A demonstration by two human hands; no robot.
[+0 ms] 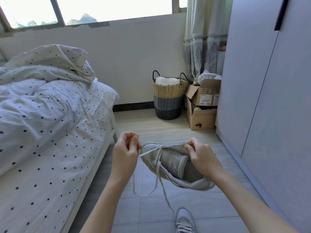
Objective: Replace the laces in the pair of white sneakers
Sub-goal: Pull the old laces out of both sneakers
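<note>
two hands are in view, both raised over the tiled floor (151, 212). the right hand (201, 154) grips the white sneaker (173, 163) at its tongue and upper edge, fingers curled over the material; the fingertips are tucked behind the tongue and cannot be made out. the sneaker hangs in the air between the hands, tilted, opening toward the camera, toe pointing away. its sole is hidden from this angle.

the left hand (125, 148) pinches the lace (157, 172) between thumb and forefinger, just beside the toe end of the shoe, with the remaining fingers curled in. one strand runs taut from that pinch to the front eyelets. the rest of the lace hangs below the shoe in a loose loop and a free end. how many eyelets are threaded cannot be told; the crossings near the toe are blurred.

a second sneaker (185, 221), laced, stands on the floor near the bottom edge of the view; its heel is cut off by the frame.

bed (42, 123) with dotted bedding stands to the left, cut off at the edge. a woven basket (169, 98) stands against the far wall, its contents only a pale shape. just beside it, stacked cardboard boxes (202, 108) are partly hidden by the wardrobe (269, 81).
</note>
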